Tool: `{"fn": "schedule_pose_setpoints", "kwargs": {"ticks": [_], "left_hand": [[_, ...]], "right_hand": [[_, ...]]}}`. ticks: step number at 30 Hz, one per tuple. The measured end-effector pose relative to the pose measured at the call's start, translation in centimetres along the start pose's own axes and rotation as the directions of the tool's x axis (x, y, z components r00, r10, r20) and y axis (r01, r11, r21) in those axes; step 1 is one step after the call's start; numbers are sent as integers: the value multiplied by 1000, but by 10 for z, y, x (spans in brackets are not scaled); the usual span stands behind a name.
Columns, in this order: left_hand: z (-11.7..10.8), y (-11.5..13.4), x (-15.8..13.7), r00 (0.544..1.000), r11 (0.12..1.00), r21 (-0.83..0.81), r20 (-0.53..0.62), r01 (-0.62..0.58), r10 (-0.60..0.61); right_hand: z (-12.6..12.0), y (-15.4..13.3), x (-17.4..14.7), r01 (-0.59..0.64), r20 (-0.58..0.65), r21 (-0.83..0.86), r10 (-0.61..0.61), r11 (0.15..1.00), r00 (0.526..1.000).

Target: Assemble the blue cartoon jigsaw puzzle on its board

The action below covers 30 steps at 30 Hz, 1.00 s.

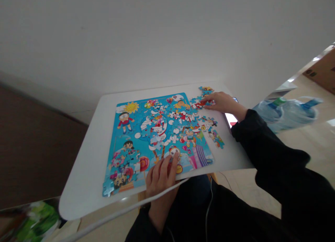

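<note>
A blue cartoon jigsaw puzzle (141,137) lies on a white table, with several loose pieces scattered over its middle. My left hand (161,175) rests on the front edge of the puzzle, fingers stretched out flat. At the board's back right corner, my right hand (222,101) has its fingertips closed on a red and white puzzle piece (200,104). More loose puzzle pieces (216,139) lie along the right side of the board, under and around that hand. The fingers partly hide the piece they touch.
The white table (89,154) stands against a pale wall (157,39). A phone (231,120) with a lit screen lies behind my right wrist. A white cable (125,209) crosses in front of the table. Large clear water bottles (285,113) stand on the floor at right.
</note>
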<state>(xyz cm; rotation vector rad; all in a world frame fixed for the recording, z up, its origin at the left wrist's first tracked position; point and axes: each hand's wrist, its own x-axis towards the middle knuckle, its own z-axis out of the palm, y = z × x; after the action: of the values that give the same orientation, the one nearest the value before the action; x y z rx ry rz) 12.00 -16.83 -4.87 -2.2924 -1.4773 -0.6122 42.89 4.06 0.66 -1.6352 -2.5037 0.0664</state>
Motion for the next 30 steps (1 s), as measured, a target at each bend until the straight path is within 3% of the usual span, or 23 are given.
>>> {"fn": "schedule_pose_setpoints", "kwargs": {"ticks": [5, 10, 15, 22, 30], "left_hand": [[-1, 0, 1, 1000, 1000, -1, 1, -1, 1], [-1, 0, 2, 1000, 1000, -10, -23, -3, 3], [-1, 0, 3, 999, 1000, -9, -39, -5, 4], [-1, 2, 4, 999, 999, -29, -38, 19, -20], [-2, 4, 3, 998, 998, -42, -28, 52, -53]], "right_hand": [[-2, -5, -2, -93, -53, -65, 89, 994, 995], [-11, -10, -5, -64, 7, -104, 65, 993, 998], [-17, -22, -5, -44, -47, -102, 40, 994, 998], [-13, -49, -6, 231, 12, 155, -236, 961, 972], [2, -113, -22, 471, 111, 265, -512, 841, 852]]}}
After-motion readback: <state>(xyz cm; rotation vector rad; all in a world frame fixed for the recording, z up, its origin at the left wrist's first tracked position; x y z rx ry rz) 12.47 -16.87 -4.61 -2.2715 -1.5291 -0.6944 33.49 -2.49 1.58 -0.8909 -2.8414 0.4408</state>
